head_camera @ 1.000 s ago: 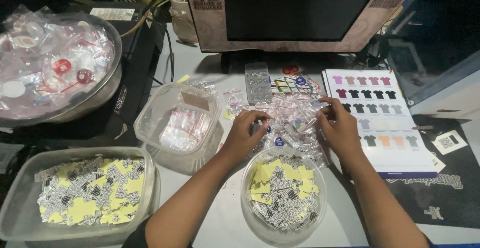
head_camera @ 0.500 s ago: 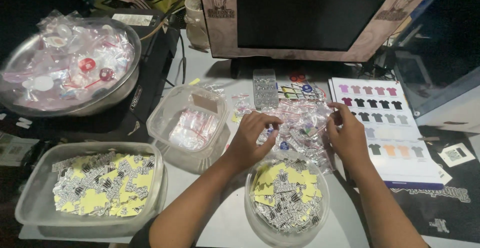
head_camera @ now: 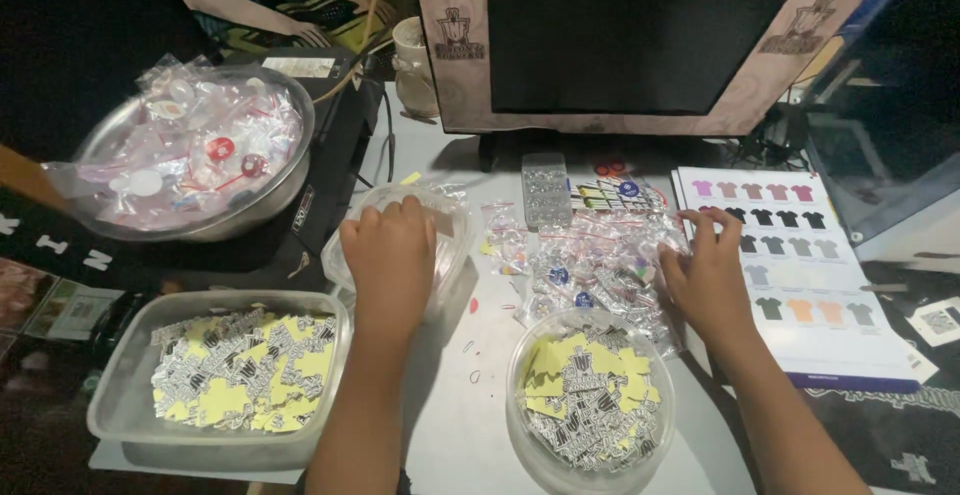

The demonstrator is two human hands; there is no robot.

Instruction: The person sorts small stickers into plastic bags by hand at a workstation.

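The left hand (head_camera: 388, 255) is laid palm-down over the mouth of a small clear plastic tub (head_camera: 440, 245), its fingers curled down into the tub, where small clear zip bags lie; whether anything is pinched cannot be told, since the fingertips are hidden behind the knuckles. The right hand (head_camera: 705, 280) is rested, fingers spread and closed on nothing, on the right edge of a loose heap of small clear zip bags with round badges inside (head_camera: 600, 260), which is spread on the grey bench (head_camera: 470, 425) between the two hands.

Just short of the right hand, toward the body, a round clear plastic bowl of yellow and black-and-white printed paper slips (head_camera: 585, 405) is set; it seems kept there for short reaches. A rectangular clear plastic box of the same slips (head_camera: 225, 375) is placed to the outside of the left forearm. Beyond and to the outside of the left hand, a wide metal basin heaped with filled zip bags (head_camera: 190, 160) is stood on a black machine (head_camera: 330, 185) (apparently as a collecting place). Under the right hand's outer edge a white printed card showing rows of coloured shirts (head_camera: 800, 285) is lain. Beyond both hands a dark screen in a pale wooden frame (head_camera: 640, 35) closes off the far side.

Open bench is left only in the strip between the forearms; elsewhere tub rims and the heap crowd close.
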